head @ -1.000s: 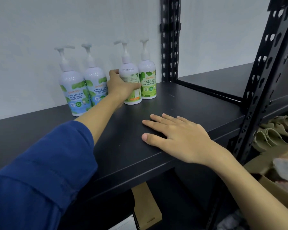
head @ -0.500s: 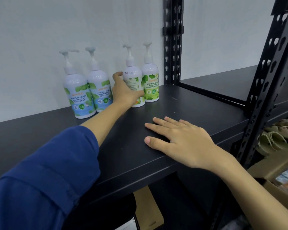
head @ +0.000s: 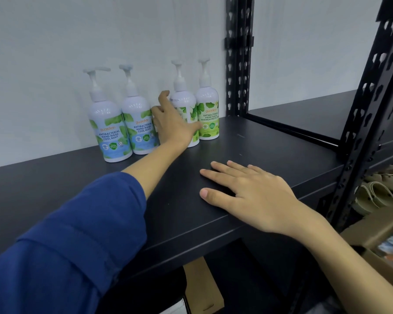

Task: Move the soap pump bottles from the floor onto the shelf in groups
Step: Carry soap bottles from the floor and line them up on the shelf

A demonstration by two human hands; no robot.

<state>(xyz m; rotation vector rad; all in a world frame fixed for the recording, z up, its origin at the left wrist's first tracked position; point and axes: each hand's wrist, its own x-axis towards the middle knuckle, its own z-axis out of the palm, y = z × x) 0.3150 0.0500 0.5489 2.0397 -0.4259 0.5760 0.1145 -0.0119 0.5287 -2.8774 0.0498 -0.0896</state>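
While upright, white bottles [head: 184, 105] green-labelled

Four white soap pump bottles stand upright in a row at the back of the black shelf [head: 247, 155], against the wall. The two blue-labelled bottles [head: 110, 132] [head: 138, 125] touch at left; the two green-labelled bottles [head: 186, 109] [head: 208, 116] stand together at right.

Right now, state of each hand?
Left hand: open, fingers loosened around the third pump bottle, not gripping it.
Right hand: open, flat on the black shelf, holding nothing.
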